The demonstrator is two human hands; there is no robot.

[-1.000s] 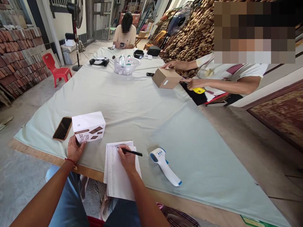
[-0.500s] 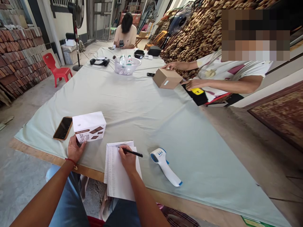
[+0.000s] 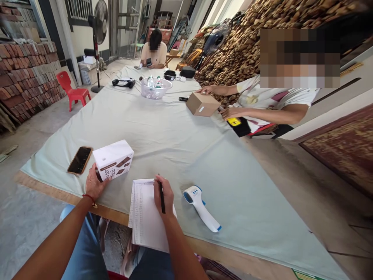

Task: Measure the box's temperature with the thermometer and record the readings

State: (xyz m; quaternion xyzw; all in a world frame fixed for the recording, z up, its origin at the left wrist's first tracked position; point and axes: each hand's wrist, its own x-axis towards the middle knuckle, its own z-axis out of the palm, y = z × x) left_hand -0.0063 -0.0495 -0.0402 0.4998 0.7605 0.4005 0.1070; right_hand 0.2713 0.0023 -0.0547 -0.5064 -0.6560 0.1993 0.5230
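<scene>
My left hand (image 3: 96, 186) grips the lower near corner of a white box (image 3: 113, 152) with brown print, which stands on the cloth. Between the fingers of my right hand (image 3: 164, 195) is a black pen (image 3: 161, 196), its lower end pointing toward my wrist. That hand rests over the right upper part of a paper pad (image 3: 147, 217) with handwritten rows, which hangs past the table edge toward my lap. Right of the pad lies a white and blue infrared thermometer (image 3: 201, 208). A phone (image 3: 79, 160) in an orange-edged case lies left of the box.
A pale green cloth (image 3: 247, 202) covers the table. Farther back are a clear plastic basin (image 3: 154, 93) with bottles and a black headset (image 3: 124, 83). At the right, a co-worker touches a cardboard box (image 3: 203, 104). Another person (image 3: 154, 50) sits at the far end.
My right hand has shifted right and up on the pad, and the pen has turned from pointing right to pointing toward me. The white box has turned slightly under my left hand.
</scene>
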